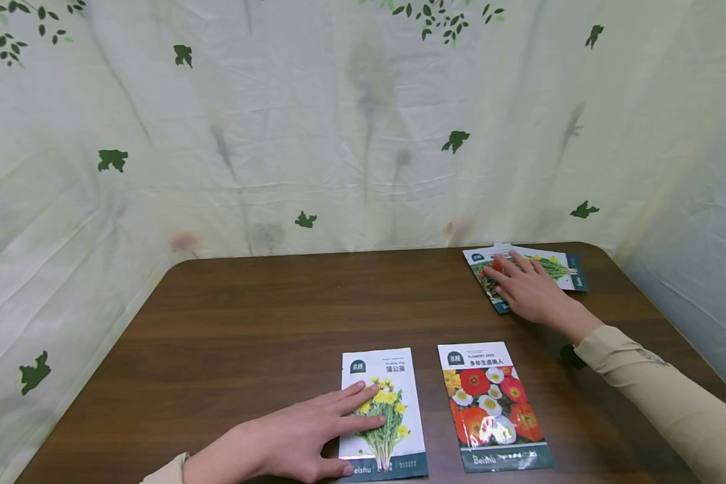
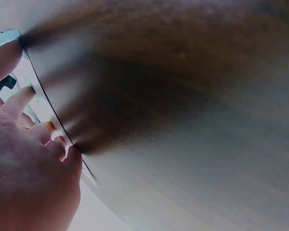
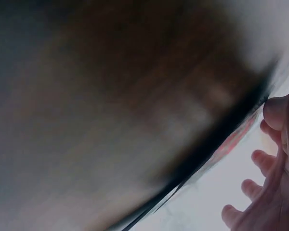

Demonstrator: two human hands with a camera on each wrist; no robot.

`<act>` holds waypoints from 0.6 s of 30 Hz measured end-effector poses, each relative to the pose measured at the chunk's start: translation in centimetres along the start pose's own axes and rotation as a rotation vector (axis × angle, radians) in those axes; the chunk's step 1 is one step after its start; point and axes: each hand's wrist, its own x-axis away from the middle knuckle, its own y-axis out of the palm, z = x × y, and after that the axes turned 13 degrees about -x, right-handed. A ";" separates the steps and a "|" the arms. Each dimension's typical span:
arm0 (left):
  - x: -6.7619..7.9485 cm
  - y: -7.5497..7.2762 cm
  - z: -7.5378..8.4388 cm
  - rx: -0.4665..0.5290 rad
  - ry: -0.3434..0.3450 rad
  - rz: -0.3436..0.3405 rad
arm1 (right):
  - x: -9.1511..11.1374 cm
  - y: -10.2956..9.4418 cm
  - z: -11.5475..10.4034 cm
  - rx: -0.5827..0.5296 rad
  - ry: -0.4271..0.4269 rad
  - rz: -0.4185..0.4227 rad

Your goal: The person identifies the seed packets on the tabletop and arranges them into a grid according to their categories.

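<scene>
My left hand [image 1: 302, 430] rests with fingers spread on a seed packet [image 1: 388, 437] showing yellow dandelion flowers, its thumb at the bottom left corner. In the left wrist view the fingertips press on the packet [image 2: 37, 91] face. To its right lies a packet [image 1: 493, 410] of red, orange and white poppies, untouched. At the far right corner my right hand [image 1: 531, 290] lies with fingers fanned over overlapping seed packets. One packet [image 1: 497, 300] there has red flowers, partly hidden by the fingers; another packet [image 1: 556, 263] shows yellow flowers on green stems.
The brown wooden table [image 1: 248, 323] has rounded back corners. A pale curtain [image 1: 339, 134] with printed leaves hangs right behind its back edge and along both sides. Beneath the right cuff a small dark object [image 1: 571, 356] shows.
</scene>
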 end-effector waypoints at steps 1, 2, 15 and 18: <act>0.0 0.0 0.0 0.001 0.000 -0.001 | -0.1 0.0 0.0 0.008 0.002 -0.012; 0.0 0.0 0.0 0.001 0.000 -0.002 | -0.1 0.1 -0.1 0.016 0.002 -0.024; 0.1 -0.1 0.0 0.013 -0.007 -0.010 | -0.6 0.2 -0.8 0.052 -0.002 -0.102; 0.0 -0.1 0.0 0.016 -0.005 -0.011 | -0.8 0.3 -1.1 0.042 -0.003 -0.105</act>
